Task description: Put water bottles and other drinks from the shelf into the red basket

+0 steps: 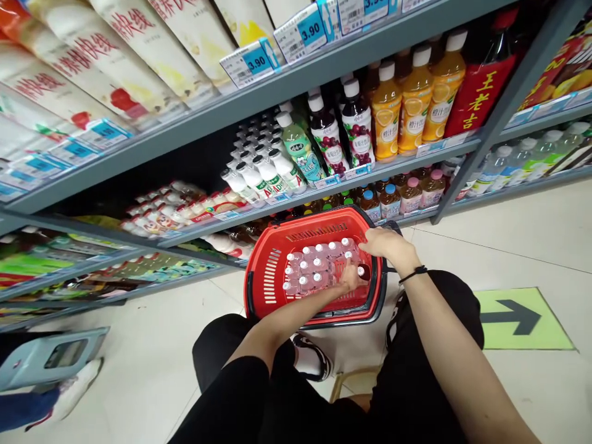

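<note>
While left hand (350,277) grips bottle (364,272), right hand (386,242) hovers over basket (268,271).

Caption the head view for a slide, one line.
Both hands, left and right, reach into red basket of pink-capped bottles beside drink shelves.

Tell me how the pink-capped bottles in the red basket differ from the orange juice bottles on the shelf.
The pink-capped bottles are small, the orange juice bottles much larger. The pink-capped bottles have pink lids and pale contents; the orange juice bottles have white lids and orange contents. The pink-capped bottles sit packed in the red basket under the left hand and right hand; the orange juice bottles line a shelf. Both stand upright.
</note>
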Tool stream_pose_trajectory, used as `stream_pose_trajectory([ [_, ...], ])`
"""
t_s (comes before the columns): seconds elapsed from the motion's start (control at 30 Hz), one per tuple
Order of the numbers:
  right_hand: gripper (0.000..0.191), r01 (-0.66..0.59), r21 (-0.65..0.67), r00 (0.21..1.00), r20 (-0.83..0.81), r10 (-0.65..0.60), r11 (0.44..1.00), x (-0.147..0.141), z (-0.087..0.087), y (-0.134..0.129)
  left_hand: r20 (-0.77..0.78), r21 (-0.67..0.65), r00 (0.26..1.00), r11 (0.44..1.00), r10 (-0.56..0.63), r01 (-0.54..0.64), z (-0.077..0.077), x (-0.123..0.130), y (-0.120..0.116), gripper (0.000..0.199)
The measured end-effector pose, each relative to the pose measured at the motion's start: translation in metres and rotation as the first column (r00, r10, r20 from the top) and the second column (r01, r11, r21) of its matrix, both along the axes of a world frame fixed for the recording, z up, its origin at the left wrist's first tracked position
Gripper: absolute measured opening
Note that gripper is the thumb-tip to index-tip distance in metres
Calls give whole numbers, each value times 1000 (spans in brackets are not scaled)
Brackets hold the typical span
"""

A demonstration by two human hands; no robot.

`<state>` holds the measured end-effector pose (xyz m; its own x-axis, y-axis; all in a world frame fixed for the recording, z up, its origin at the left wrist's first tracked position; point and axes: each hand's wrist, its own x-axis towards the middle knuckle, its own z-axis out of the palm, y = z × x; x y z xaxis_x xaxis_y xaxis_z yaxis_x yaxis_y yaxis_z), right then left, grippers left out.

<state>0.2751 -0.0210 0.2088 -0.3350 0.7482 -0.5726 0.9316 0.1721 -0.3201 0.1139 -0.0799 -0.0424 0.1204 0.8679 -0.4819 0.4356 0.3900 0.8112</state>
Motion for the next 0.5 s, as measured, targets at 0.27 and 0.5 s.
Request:
stream_pose_trajectory([
  [0.27,41,-61,3,998,-12,61,998,-10,-6,-4,-170,18,985,1000,15,-13,17,7,-4,54],
  [0.5,41,-95,2,995,7,95,995,-24,-7,-11,-97,-39,989,992,115,-119,19,10,7,55],
])
